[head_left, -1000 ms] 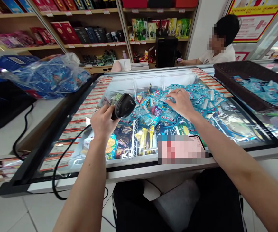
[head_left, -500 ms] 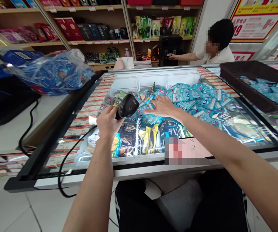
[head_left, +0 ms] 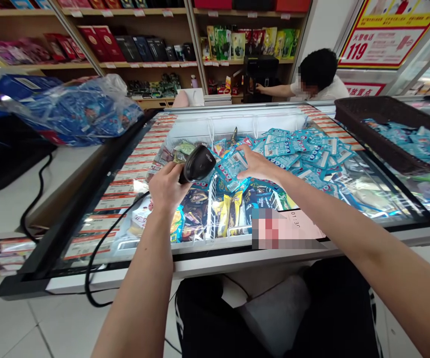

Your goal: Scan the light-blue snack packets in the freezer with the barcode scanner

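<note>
The left hand (head_left: 167, 186) has its grip wrapped tight round the handle of a black barcode scanner (head_left: 199, 161), whose head tilts to the right and slightly down, facing a light-blue packet (head_left: 233, 165). That packet sits just beside the scanner head, held up off the pile by the right hand (head_left: 260, 166): the thumb lies across its near face and the fingers are tucked behind it, so the grip is clamped on the packet's right edge. Both hands hover over the open chest freezer (head_left: 185, 268), close together near its middle.

The left forearm rises from the lower edge of the view, wrist bent a little inward; the right arm comes in from the lower right corner, stretched long and almost straight, palm turned toward the scanner. A black cable (head_left: 99, 243) trails from the scanner's handle down over the freezer's front rim (its far end drops out of sight below).

Under the hands lies a heap of similar blue packets (head_left: 304, 149), with darker and yellow wrapped ices (head_left: 226, 214) in wire compartments nearer the front. The packet's print is too small to read, and its lower part merges with the pile behind. A blurred patch covers something flat on the freezer's glass lid. A dark basket (head_left: 372, 129) with more blue packets is cut off at the right edge. A person (head_left: 319, 82) leans at the far desk.
</note>
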`<state>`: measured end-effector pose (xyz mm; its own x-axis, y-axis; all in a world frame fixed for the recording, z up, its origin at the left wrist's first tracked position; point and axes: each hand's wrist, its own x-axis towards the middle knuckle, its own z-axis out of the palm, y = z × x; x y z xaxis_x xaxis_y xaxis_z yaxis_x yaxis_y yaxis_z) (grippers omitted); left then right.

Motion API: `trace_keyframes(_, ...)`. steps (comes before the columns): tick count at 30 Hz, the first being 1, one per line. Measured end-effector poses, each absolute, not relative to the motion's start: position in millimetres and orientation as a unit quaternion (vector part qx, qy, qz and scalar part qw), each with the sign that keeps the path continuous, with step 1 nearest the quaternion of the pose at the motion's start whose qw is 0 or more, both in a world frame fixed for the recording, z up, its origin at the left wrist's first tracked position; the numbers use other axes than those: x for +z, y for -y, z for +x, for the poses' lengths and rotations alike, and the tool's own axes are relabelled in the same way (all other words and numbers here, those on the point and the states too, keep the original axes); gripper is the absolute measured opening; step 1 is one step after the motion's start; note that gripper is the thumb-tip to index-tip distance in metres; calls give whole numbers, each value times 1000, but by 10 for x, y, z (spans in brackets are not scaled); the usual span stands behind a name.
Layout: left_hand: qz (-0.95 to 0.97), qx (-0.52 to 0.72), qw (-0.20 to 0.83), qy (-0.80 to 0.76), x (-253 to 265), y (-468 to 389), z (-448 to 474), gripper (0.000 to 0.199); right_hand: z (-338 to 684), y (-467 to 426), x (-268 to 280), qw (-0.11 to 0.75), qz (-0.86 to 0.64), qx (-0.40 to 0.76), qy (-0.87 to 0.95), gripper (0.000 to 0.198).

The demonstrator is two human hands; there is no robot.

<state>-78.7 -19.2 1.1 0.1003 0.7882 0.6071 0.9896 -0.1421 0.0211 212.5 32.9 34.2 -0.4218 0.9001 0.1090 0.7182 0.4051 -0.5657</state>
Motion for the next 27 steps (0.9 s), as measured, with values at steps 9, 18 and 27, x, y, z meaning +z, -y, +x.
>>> trace_keyframes(9,-726,-245,186,615,18,203,-760,29,2257,-503,193,351,-487,417,682,81)
trace_keyframes(18,-740,-257,177,596,20,212,-700,27,2197,-489,128,409,-460,262,743,45)
trace_keyframes(27,-755,-243,177,582,59,238,-632,29,2166,-252,282,374,-457,115,799,49)
